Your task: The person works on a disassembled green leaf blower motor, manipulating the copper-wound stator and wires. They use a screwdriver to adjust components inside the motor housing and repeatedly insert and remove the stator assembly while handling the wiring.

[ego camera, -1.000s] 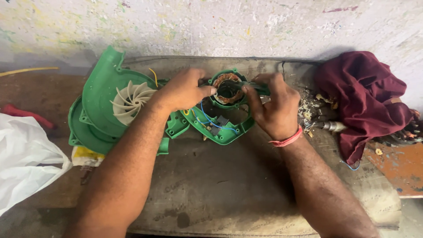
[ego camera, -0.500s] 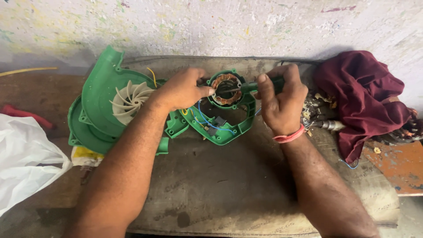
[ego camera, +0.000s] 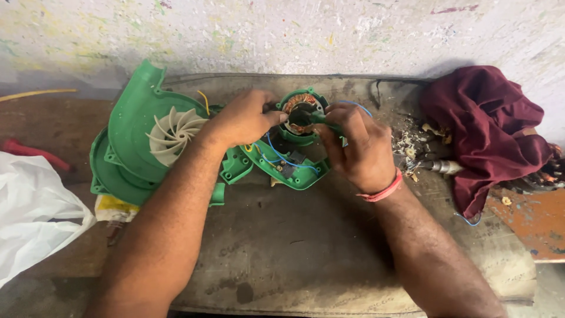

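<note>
A green blower lies taken apart on a worn board [ego camera: 294,259]. My left hand [ego camera: 244,121] grips the left side of the round green motor housing [ego camera: 297,138], whose copper windings [ego camera: 301,100] show at the top. My right hand [ego camera: 359,150] is closed on a green-handled tool [ego camera: 322,119], with its tip in the housing's middle opening. Below the hands lies a green shell half [ego camera: 288,171] with blue wires. The green fan casing [ego camera: 132,118] with its white impeller [ego camera: 175,132] lies to the left.
A maroon cloth [ego camera: 482,129] is heaped at the right, with debris and a metal part [ego camera: 444,166] beside it. A white plastic bag [ego camera: 35,212] and a red handle [ego camera: 26,152] lie at the left. A stained wall runs along the back.
My right hand has come back in from the right with the tool, and the tip now sits in the housing's opening. My left hand has stayed on the housing.
</note>
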